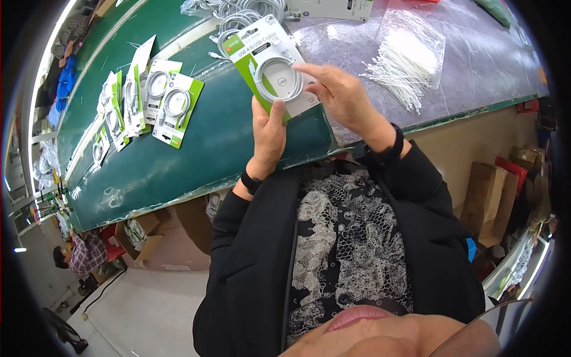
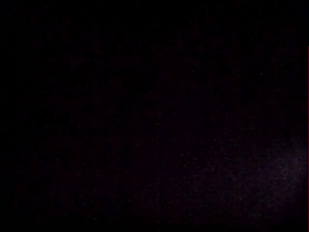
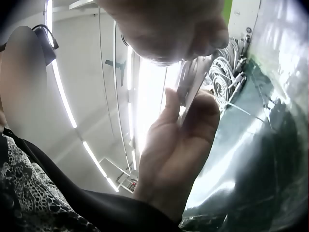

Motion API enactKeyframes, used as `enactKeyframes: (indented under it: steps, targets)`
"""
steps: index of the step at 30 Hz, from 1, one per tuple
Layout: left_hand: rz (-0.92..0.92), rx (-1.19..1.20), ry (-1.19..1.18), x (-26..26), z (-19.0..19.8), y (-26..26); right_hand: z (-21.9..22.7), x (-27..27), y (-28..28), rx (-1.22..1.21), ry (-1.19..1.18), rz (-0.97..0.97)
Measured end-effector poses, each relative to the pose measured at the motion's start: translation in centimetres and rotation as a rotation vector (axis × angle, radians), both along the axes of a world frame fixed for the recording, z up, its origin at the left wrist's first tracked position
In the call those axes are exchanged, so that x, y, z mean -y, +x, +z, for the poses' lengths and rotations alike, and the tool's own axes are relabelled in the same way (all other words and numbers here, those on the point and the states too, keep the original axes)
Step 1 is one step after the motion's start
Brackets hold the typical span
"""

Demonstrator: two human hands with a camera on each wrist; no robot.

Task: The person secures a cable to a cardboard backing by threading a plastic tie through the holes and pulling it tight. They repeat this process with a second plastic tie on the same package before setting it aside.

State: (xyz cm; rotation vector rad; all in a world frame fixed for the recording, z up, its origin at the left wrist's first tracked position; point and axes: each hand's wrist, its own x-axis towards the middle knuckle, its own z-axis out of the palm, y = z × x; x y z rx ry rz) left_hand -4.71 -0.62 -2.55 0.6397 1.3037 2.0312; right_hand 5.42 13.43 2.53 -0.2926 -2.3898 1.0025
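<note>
My left hand (image 1: 269, 134) grips the lower edge of a green and white USB cable pack (image 1: 288, 98), its thumb on the front. A light grey coiled cable (image 1: 259, 77) lies on the card's face, under a printed "USB-A to USB-C cable" label. From the right, my right hand (image 1: 345, 98) reaches over the card, index finger extended to the coil's right side and thumb by the card's edge. In the right wrist view, the card is seen edge-on between the left hand (image 3: 176, 145) and the right hand (image 3: 169, 29). The left wrist view is almost wholly black.
Several similar cable packs (image 1: 178, 110) lie on the green table (image 1: 208, 149) at left. Loose grey cable coils (image 1: 256, 9) sit behind the held card. At right, a clear bag of white cable ties (image 1: 410, 59) lies spilled open on a grey sheet (image 1: 476, 65).
</note>
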Motion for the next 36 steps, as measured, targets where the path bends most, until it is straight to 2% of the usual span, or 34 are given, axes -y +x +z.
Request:
enactKeyframes:
  steps: [2, 3, 6, 7, 10, 15, 18, 22, 23, 26, 31, 36]
  targets:
    - [-0.081, 0.145, 0.065, 0.1, 0.7, -0.2, 1.3, -1.2, 0.1, -0.177, 0.232, 0.143]
    - [-0.084, 0.146, 0.062, 0.2, 1.1, -0.2, 1.7, -1.4, 0.1, -0.175, 0.23, 0.141]
    - [-0.261, 0.172, 0.146, 0.7, 1.8, 0.1, 2.5, -1.7, 0.2, -0.168, 0.363, 0.227]
    - [-0.259, 0.175, 0.146, 0.7, 1.9, 0.2, 2.7, -1.8, 0.3, -0.165, 0.362, 0.229]
    - [-0.24, 0.192, 0.101, 1.0, 2.1, 0.6, 2.9, -1.6, 0.2, -0.085, 0.15, 0.38]
    - [-0.139, 0.123, 0.003, 0.8, 2.1, 1.8, 2.6, -0.2, 0.1, -0.047, 0.264, 0.283]
    - [-0.095, 0.285, -0.028, 0.5, 2.4, 2.1, 2.5, 0.1, 0.2, 0.011, 0.44, 0.241]
    - [-0.084, 0.205, -0.047, 0.6, 2.4, 2.1, 2.6, 0.2, 0.6, -0.025, 0.464, 0.243]
    - [-0.086, 0.208, -0.047, 0.6, 2.4, 2.1, 2.5, 0.2, 0.6, -0.022, 0.463, 0.243]
    - [-0.163, 0.277, 0.118, 0.4, 2.5, 1.7, 2.1, 0.0, 0.1, -0.148, 0.251, 0.21]
    - [-0.127, 0.217, 0.04, 0.4, 2.9, 1.9, 2.9, 0.5, 0.5, -0.105, 0.3, 0.188]
    - [-0.161, 0.259, 0.06, 0.4, 2.9, 1.8, 2.3, -0.6, 0.6, -0.068, 0.244, 0.28]
